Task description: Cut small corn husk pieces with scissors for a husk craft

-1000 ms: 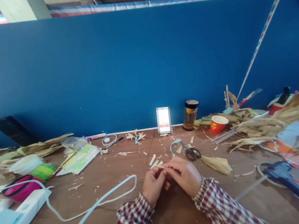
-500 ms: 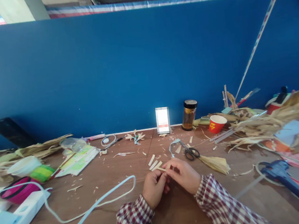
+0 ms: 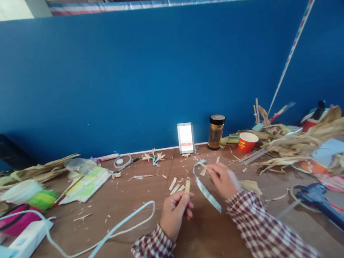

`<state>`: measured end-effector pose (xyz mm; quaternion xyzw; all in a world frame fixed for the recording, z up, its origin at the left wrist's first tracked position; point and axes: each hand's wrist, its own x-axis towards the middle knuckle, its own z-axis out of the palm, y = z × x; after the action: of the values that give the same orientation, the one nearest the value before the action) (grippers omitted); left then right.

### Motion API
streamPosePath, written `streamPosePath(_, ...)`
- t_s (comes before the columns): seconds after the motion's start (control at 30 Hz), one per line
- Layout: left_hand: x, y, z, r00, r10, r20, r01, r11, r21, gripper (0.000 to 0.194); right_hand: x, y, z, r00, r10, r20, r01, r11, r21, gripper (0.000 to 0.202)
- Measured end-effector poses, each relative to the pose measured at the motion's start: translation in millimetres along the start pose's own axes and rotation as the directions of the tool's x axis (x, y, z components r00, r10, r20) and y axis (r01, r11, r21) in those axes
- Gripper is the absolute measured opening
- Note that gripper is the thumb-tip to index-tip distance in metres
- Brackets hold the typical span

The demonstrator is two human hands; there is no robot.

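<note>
My left hand is closed, pinching a short pale strip of corn husk that stands up between thumb and forefinger. My right hand is farther forward, its fingers bent and drawn together, pointing left; what they hold, if anything, I cannot make out. Close to those fingertips, a light blue ribbon curls over the table toward me. The scissors seen there before are covered by the right hand. Several cut husk strips lie just beyond my left hand. A bundled husk piece shows partly behind my right wrist.
A dark-lidded jar and a red paper cup stand toward the blue partition. Husks pile up at right, near a blue glue gun. A pale cable loops at left beside a power strip.
My right hand has left my left hand and moved forward and right, over the scissors. The left hand keeps the husk strip, now upright. More of the blue ribbon shows.
</note>
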<state>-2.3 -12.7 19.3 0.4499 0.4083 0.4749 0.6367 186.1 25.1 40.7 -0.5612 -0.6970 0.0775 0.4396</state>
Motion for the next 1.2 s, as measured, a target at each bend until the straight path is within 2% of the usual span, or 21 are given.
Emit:
streamPosePath(0.1,9.5,0.0,-3.2,0.992,-0.034,-0.118,0.019,0.992,-0.128,0.032,-7.2,-18.0,5.1,0.994,-0.101,0.051,0.094,0.988,0.124,0.026)
streamPosePath(0.17,13.5,0.2,-4.8,0.988,-0.056,-0.142,0.032,0.986,-0.165,0.033,-14.3,-33.2,9.5,0.991,-0.117,0.071,0.103,0.979,0.178,0.02)
streamPosePath(0.27,14.9,-2.3,-5.7,0.99,-0.04,-0.135,0.024,0.992,-0.124,0.03,-22.4,-46.4,12.9,0.976,-0.145,0.162,0.117,0.979,0.167,0.014)
streamPosePath(0.4,13.5,-7.8,-7.2,0.996,0.05,-0.074,-0.049,0.999,0.015,0.025,-26.1,-42.6,15.9,0.958,-0.063,0.28,0.036,0.994,0.099,0.009)
streamPosePath(0.47,13.2,-9.0,-8.0,0.997,0.065,-0.046,-0.061,0.995,0.08,0.025,-26.0,-37.9,18.1,0.948,-0.011,0.319,-0.023,0.994,0.104,0.016)
streamPosePath(0.53,13.3,-9.1,-8.3,0.997,0.067,-0.028,-0.063,0.989,0.137,0.025,-25.4,-34.9,19.9,0.936,-0.013,0.351,-0.029,0.993,0.114,0.02)
streamPosePath(0.63,13.4,-9.5,-8.0,0.998,0.057,-0.012,-0.054,0.979,0.196,0.027,-24.1,-33.7,21.2,0.921,-0.057,0.384,0.009,0.992,0.127,0.012)
streamPosePath(0.83,11.0,-10.2,-7.3,0.999,0.024,0.027,-0.03,0.964,0.264,0.029,-22.6,-33.6,21.7,0.917,-0.051,0.396,-0.012,0.988,0.154,0.009)
streamPosePath(1.03,11.3,-12.8,-6.4,0.998,0.047,0.042,-0.057,0.957,0.284,0.027,-24.0,-35.0,22.5,0.925,-0.017,0.38,-0.026,0.994,0.108,0.009)
streamPosePath(1.13,12.6,-15.1,-7.0,0.998,0.051,0.033,-0.058,0.956,0.286,0.026,-24.9,-35.3,23.2,0.919,-0.013,0.394,-0.056,0.985,0.164,0.006)
streamPosePath(1.2,13.0,-16.0,-7.6,0.998,0.05,0.041,-0.059,0.956,0.286,0.026,-25.2,-35.1,23.6,0.911,0.005,0.412,-0.1,0.973,0.209,0.012)
